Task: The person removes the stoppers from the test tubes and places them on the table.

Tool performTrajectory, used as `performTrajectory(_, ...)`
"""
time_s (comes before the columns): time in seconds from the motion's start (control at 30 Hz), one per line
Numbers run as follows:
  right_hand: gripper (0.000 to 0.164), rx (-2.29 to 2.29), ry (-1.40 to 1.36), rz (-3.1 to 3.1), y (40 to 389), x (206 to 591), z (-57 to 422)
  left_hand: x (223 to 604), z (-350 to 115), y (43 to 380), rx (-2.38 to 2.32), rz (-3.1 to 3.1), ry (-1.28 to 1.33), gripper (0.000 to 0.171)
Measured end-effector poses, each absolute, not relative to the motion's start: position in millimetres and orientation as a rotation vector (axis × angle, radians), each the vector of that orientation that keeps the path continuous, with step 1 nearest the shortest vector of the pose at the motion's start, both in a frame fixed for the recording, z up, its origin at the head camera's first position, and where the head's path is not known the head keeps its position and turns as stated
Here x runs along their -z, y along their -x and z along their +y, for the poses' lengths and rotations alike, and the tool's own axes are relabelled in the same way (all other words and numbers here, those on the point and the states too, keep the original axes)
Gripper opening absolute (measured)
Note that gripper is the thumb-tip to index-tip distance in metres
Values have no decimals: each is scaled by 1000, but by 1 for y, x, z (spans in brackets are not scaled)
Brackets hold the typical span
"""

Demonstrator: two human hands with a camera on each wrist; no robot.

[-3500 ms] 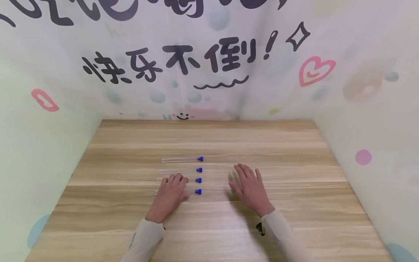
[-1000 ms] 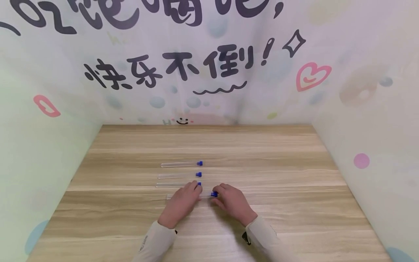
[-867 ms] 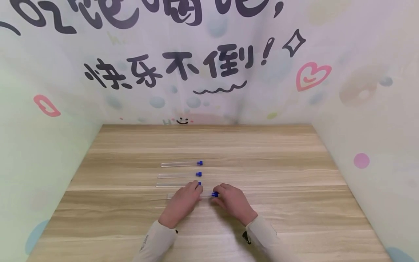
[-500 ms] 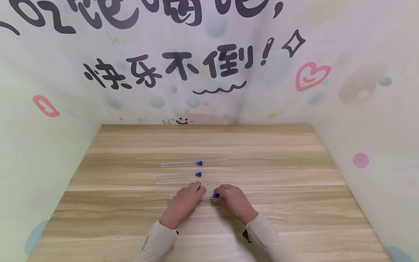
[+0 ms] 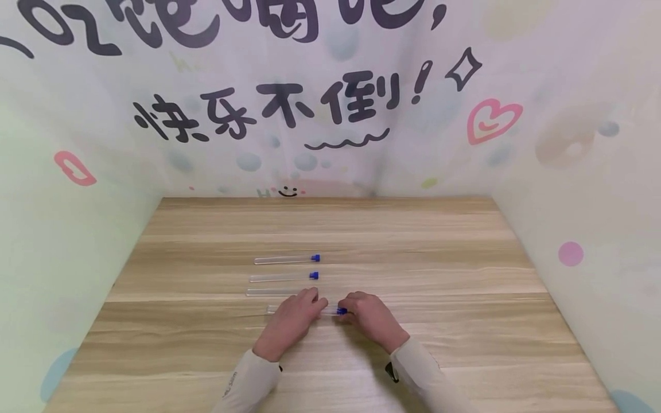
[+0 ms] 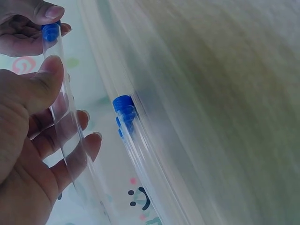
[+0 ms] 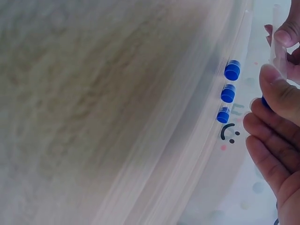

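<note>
Between my two hands is a clear test tube [image 6: 70, 140] with a blue stopper [image 6: 50, 32], raised off the table as the wrist views show. My left hand [image 5: 289, 322] grips the tube's body between thumb and fingers. With thumb and fingertips my right hand [image 5: 374, 321] pinches the blue stopper, which sits in the tube's mouth. Three more stoppered test tubes lie side by side beyond the hands: a far one [image 5: 284, 260], a middle one [image 5: 281, 278] and a near one [image 5: 271, 292]. My left fingers hide the near one's stopper in the head view.
The wood-grain table [image 5: 465, 275] extends around the hands. A printed white wall covering [image 5: 330, 166] rises at its back edge, and a pale wall stands along each side.
Earlier my right hand was apart from the tubes and my left was over them. Since then both took hold of the nearest tube, which moved right. Over the last second both drifted slightly right.
</note>
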State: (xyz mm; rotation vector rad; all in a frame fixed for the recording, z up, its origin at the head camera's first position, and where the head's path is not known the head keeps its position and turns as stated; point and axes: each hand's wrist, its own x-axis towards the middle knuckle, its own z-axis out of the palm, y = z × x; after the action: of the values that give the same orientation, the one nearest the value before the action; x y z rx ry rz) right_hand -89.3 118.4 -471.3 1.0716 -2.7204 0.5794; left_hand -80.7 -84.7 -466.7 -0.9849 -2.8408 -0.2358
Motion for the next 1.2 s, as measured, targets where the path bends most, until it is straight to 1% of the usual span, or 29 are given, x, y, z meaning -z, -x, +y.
performTrajectory(0.3, 15, -640, -975, -2774, 90, 470, 119, 467, -80, 80, 215, -2856, 873, 7)
performTrajectory(0.5, 18, -669, -927, -2763, 92, 471, 120, 467, -77, 80, 206, -2850, 818, 11)
performTrajectory(0.83, 18, -653, -861, -2717, 92, 474, 117, 463, -75, 76, 197, -2876, 761, 15)
performTrajectory(1.2, 20, -622, -825, -2678, 91, 475, 114, 460, -77, 75, 196, -2885, 753, 23)
